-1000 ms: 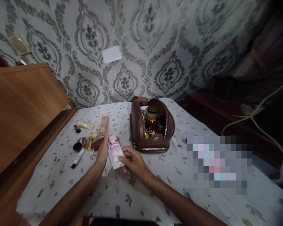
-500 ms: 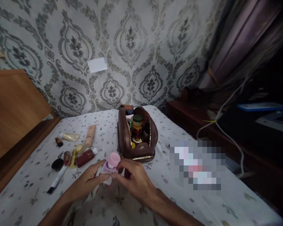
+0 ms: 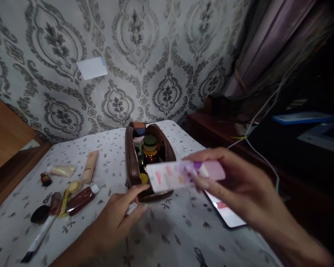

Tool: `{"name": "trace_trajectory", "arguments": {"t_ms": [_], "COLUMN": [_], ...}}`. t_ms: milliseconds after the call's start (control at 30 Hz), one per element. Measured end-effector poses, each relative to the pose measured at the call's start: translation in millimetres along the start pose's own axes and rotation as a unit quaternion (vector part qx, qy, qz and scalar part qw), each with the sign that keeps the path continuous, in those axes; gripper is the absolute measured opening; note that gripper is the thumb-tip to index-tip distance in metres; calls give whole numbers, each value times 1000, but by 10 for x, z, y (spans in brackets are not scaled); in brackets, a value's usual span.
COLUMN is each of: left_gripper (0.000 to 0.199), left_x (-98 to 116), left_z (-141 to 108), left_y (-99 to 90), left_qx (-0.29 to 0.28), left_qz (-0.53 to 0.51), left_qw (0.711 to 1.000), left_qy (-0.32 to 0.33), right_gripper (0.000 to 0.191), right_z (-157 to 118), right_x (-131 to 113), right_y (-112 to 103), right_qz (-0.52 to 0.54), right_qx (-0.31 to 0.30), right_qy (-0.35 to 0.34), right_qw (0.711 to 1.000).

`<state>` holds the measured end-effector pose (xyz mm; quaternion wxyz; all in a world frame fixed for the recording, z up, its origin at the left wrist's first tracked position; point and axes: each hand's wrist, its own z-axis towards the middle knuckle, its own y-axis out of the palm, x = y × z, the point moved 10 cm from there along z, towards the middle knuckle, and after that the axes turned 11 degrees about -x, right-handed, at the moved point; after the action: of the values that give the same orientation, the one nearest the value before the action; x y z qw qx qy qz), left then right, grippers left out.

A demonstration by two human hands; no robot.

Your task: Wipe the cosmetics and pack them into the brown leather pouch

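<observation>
A pink and white tube (image 3: 169, 176) with a pink cap is gripped by my right hand (image 3: 228, 178), its far end pointing left in front of the bag's opening. My left hand (image 3: 125, 211) is close to the bag's front corner, thumb and index finger apart; a small white thing, too unclear to name, shows between them. Behind both hands stands the brown bag (image 3: 130, 159), unzipped, with a green-lidded amber jar (image 3: 150, 148) and other containers inside. Partly covered by my right hand, a lit phone (image 3: 232, 217) lies on the cloth.
On the left of the patterned cloth (image 3: 161, 244) lie a peach tube (image 3: 90, 167), a cream tube (image 3: 62, 170), a dark red bottle (image 3: 80, 201), a black round item (image 3: 40, 214) and a brush (image 3: 40, 237). A white cable (image 3: 263, 159) hangs at the right.
My right hand has moved right and up with the pink tube, now tipped onto its side. My left hand has come off the tube. The view has shifted to the right.
</observation>
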<state>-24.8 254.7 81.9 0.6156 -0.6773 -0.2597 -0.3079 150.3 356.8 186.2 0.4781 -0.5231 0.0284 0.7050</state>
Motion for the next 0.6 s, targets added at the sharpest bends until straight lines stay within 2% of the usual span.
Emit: {"name": "trace_trajectory", "arguments": {"t_ms": [67,100,200,267,367,600], "left_gripper": [47,50,61,70,74,68], "left_x": [99,130,152,141,162,307], "left_z": [50,60,60,56,71,118], "left_y": [-10,16,147,198,170,146], "left_qx": [41,54,56,52,72,87], "left_qz": [163,223,328,365,396,381], "left_qw": [985,972,938,925,912,912], "left_qy": [37,54,90,95,81,124], "right_gripper": [20,19,16,17,18,14], "right_z": [117,193,415,522,634,815], "right_x": [-3,-21,-44,-2,67,126], "right_y": [-202,-215,-27,129,291,527], "right_qz": [-70,-99,-149,-161,-162,-120], "right_qx": [39,32,-54,-109,-161,-240], "right_qy": [-8,-24,-76,-85,-87,-89], "right_qw": [997,994,984,977,970,959]}}
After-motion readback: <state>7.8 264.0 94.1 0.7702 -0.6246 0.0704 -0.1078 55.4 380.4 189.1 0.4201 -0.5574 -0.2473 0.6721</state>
